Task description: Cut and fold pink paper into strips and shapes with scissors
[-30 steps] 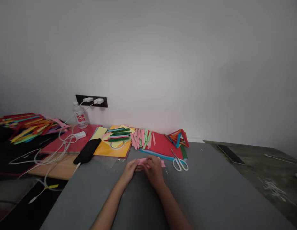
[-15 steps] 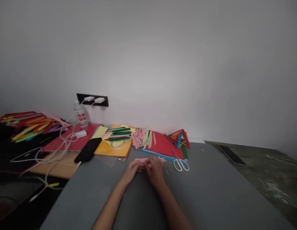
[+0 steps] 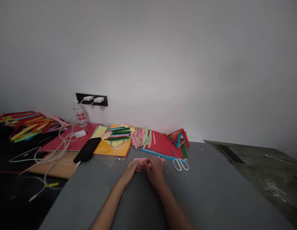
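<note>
- Both hands meet at the far side of the grey tabletop (image 3: 210, 191): the left hand (image 3: 131, 168) and the right hand (image 3: 155, 171) have their fingertips pinched on a pink paper strip (image 3: 141, 159), which lies low over the tabletop between them. How the fingers sit on it is too small to tell
- The strip looks thin and limp, so an uneven pull between the two hands could tear it or crease it crooked
- A loose pinch could let it slide out and land among the pink and green cut strips (image 3: 141, 137) just behind, where it would be hard to pick out
- The white scissors (image 3: 179, 163) lie near the right hand, blades pointing away; a careless sweep of that wrist could knock them or catch a finger
- The folded strip pyramid (image 3: 179, 138) on the red sheet (image 3: 164, 145) looks light, and a bump of the sheet could shift or crush it
- The tabletop is smooth, matt and bare towards the person. Paper crowds its far edge: a yellow-orange sheet (image 3: 110, 149) with a tape ring (image 3: 117, 143), and a black phone (image 3: 88, 149) at the corner
- To the left, white cables (image 3: 55, 150) run from chargers in a wall socket (image 3: 92, 99), past a water bottle (image 3: 80, 115) and a heap of coloured strips (image 3: 28, 124)
- To the right a second phone (image 3: 229, 154) lies on a darker surface. The wall (image 3: 163, 64) is plain white and the light is dim
</note>
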The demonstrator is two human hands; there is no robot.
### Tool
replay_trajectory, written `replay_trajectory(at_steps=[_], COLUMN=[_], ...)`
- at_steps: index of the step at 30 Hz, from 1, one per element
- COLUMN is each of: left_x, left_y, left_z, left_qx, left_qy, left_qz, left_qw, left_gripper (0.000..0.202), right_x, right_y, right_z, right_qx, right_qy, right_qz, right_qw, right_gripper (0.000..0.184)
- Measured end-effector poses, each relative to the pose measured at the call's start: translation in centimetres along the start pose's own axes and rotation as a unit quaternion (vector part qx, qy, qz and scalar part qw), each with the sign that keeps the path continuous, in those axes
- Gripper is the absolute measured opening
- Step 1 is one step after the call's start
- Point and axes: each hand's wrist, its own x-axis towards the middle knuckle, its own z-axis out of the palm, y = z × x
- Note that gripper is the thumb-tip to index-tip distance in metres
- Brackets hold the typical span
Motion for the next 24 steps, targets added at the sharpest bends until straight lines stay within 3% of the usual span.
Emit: replay_trajectory(at_steps=[6,13,24], left_x=[-0.6,-0.6,-0.4], left_y=[1.0,1.3,1.2], left_z=[0.5,0.5,0.4], left_qx=[0.084,0.089,0.104], left_qy=[-0.039,-0.081,-0.079], left_qz=[0.061,0.058,0.052], left_qw=[0.994,0.991,0.99], left_gripper=[0.032,0.041,0.043], right_x=[0.0,-0.1,0.1], right_y=[0.1,0.2,0.0], right_z=[0.0,0.0,-0.2], right_qx=[0.006,0.01,0.005], right_qy=[0.0,0.017,0.027], right_qz=[-0.004,0.017,0.008], right_qw=[1.0,1.0,1.0], right_gripper=[0.021,0.024,0.024])
